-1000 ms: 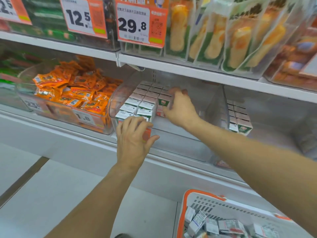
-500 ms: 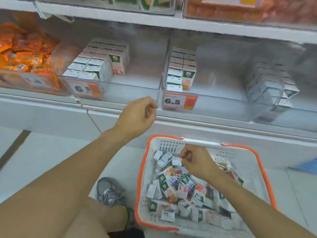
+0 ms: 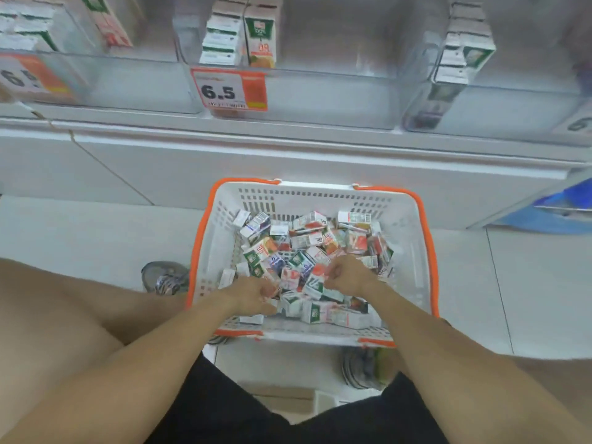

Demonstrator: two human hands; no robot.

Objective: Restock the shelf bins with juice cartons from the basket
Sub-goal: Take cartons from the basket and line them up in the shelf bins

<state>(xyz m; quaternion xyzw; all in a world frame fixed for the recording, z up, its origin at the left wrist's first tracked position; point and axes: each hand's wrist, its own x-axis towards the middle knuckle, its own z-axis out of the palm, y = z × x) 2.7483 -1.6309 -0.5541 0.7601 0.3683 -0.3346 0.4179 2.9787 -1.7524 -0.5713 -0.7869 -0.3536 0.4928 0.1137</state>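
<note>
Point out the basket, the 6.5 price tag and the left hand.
basket (image 3: 320, 195): head view, bare far wall.
6.5 price tag (image 3: 219, 91): head view, printed digits.
left hand (image 3: 253, 294): head view, back of hand.

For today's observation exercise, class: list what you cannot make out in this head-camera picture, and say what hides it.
- Whether the left hand or right hand grips a carton: curled fingers face away, among the juice cartons.
- Cartons deeper in the basket: buried under the top layer.
- Left price tag: blurred, cut by the frame edge.
- Far-right price tag: cut by the edge.
- Print on the shelf cartons: too blurred.
</note>
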